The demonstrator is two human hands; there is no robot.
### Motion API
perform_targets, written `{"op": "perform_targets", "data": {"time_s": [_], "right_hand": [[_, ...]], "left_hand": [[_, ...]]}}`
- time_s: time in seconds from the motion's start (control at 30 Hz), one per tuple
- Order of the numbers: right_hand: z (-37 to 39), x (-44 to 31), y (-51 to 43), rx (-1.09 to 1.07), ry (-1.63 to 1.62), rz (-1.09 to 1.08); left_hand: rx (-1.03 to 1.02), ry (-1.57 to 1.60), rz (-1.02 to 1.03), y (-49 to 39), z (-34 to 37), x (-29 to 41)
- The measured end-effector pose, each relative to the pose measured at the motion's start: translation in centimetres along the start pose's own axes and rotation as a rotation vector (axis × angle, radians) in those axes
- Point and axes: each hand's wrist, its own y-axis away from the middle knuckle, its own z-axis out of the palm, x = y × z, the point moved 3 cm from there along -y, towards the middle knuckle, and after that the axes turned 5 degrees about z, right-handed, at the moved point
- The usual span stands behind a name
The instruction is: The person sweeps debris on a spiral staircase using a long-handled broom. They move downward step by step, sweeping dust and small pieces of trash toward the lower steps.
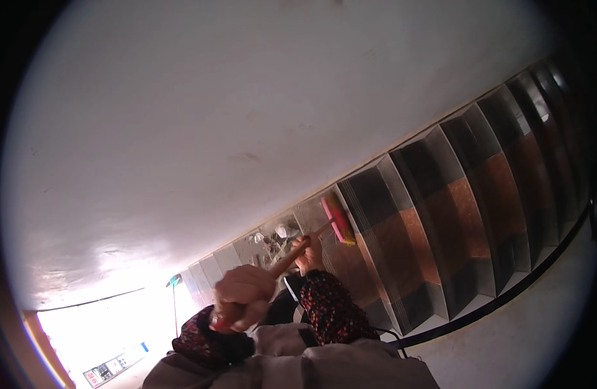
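Observation:
A broom with a wooden handle [288,260] and a pink and red head [338,219] runs up and to the right from my body. Nearer the camera, my left hand [242,297] is closed around the upper part of the handle. Farther down it, toward the broom head, my right hand [308,255] grips the same handle. The broom head lies on a tiled stair step beside the edge of a tread. Left of it, dust and crumpled whitish scraps [284,231] lie on a lower step, partly hidden by my hands.
Black and reddish-brown tiled stairs [437,214] curve to the right. A pale wall [230,121] borders them above, and a dark rail or edge [454,323] runs below. A bright opening [118,321] is at lower left, with a green-topped pole [174,301] beside it.

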Motion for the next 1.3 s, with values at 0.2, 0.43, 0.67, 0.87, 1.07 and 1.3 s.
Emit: {"op": "perform_targets", "data": {"time_s": [0.2,0.43,0.67,0.87,1.07,1.3], "right_hand": [[-1.2,0.2,1.0,0.212,0.065,0.195],[0.2,-1.5,1.1,0.071,0.164,0.140],[0.5,-2.7,2.2,0.115,0.101,-0.099],[-0.7,-0.5,3.6,0.260,0.250,0.401],[-2.5,-2.0,1.8,0.100,0.181,0.096],[-5.5,4.9,2.2,0.085,0.189,0.383]], "left_hand": [[-0.039,-0.029,0.042,0.9,1.3,4.2],[0.000,-0.660,-0.663,-0.2,3.6,1.8],[0.145,-0.655,-0.576,1.3,3.9,3.7],[0.110,-0.172,0.192,1.6,5.2,4.8],[0.252,-0.201,-0.014,1.9,6.1,2.7],[0.149,-0.240,0.112,6.2,7.4,3.6]]}}
